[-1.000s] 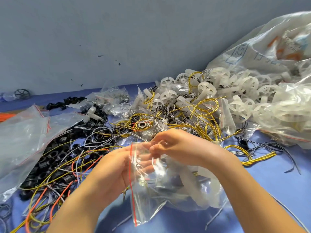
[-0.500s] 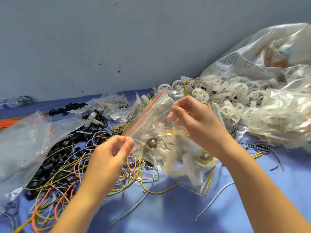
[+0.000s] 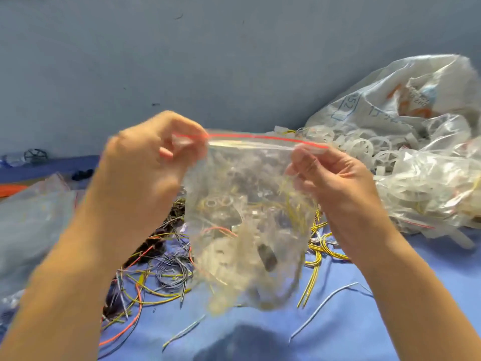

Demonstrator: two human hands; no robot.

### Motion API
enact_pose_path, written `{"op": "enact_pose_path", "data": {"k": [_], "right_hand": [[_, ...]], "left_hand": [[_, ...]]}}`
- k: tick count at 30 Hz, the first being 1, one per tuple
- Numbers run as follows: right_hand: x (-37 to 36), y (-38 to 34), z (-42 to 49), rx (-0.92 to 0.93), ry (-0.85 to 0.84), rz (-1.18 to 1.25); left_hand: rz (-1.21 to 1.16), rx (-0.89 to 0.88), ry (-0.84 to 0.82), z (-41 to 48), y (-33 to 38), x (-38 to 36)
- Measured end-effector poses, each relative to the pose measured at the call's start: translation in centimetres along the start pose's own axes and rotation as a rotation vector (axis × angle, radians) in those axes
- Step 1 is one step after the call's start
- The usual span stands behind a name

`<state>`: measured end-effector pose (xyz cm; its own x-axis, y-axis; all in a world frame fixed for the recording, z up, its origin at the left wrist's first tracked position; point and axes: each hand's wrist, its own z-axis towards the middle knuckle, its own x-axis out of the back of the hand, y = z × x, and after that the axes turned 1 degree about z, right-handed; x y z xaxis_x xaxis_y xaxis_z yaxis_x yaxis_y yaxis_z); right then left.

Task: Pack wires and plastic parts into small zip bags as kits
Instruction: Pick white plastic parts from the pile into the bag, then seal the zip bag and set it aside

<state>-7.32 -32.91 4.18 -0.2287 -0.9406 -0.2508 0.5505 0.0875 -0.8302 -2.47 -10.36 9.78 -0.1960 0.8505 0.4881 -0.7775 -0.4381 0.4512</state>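
Head view, left to right. At the far left, a black wheel [image 3: 35, 155] by the wall [image 3: 234, 61], then clear bags [image 3: 31, 217] lying on the blue cloth [image 3: 260, 334]. Next, the left hand [image 3: 145, 162] — pinching, with curled fingers, the left top corner of the zip bag [image 3: 250, 217] at its red strip [image 3: 260, 138]. Below it, loose wires [image 3: 166, 272] in black, yellow and orange, tangled on the cloth. In the middle, the zip bag itself, held up off the cloth between both hands, mouth uppermost and stretched level. Inside, blurred: yellow wires, pale plastic parts and a dark piece. Then the right hand [image 3: 335, 183], pinching the right top corner between thumb and fingertips. Under that wrist, a yellow bundle [image 3: 320, 246] on the cloth. Far right, white wheels [image 3: 364, 147] heaped against a big sack [image 3: 403, 105] — filled bags [image 3: 429, 194] in front of it.
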Motion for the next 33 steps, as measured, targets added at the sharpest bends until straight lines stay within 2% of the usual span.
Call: {"op": "enact_pose_path", "data": {"k": [2,9,14,17,19,21,25,28,33], "right_hand": [[0.1,-0.3,0.1,0.048,0.023,-0.042],[1.1,-1.0,-0.3,0.083,0.119,-0.053],[1.0,-1.5,-0.5,0.091,0.107,-0.026],[1.3,-3.2,-0.6,0.173,0.035,0.048],[1.4,-3.8,-0.4,0.238,0.003,0.015],[1.5,-2.7,-0.2,0.216,0.026,-0.055],[2.0,1.6,0.0,-0.032,0.065,-0.164],[2.8,4.2,0.6,-0.141,0.055,-0.218],[2.6,5.5,2.1,-0.195,0.025,-0.183]], "left_hand": [[-0.002,-0.021,0.002,-0.1,0.1,-1.1],[-0.294,0.035,0.039,0.2,-0.6,-1.9],[-0.450,0.133,0.043,-0.3,-0.4,-1.5],[-0.506,0.041,0.075,-0.6,-0.1,0.0],[-0.570,0.015,0.090,-0.7,-0.5,0.1],[-0.639,0.098,0.095,-1.0,-1.8,-1.2],[-0.751,0.446,0.000,-2.4,-5.0,-5.5],[-0.911,0.658,-0.013,-3.1,-6.7,-7.1],[-0.940,0.642,-0.030,-3.0,-7.3,-7.0]]}}
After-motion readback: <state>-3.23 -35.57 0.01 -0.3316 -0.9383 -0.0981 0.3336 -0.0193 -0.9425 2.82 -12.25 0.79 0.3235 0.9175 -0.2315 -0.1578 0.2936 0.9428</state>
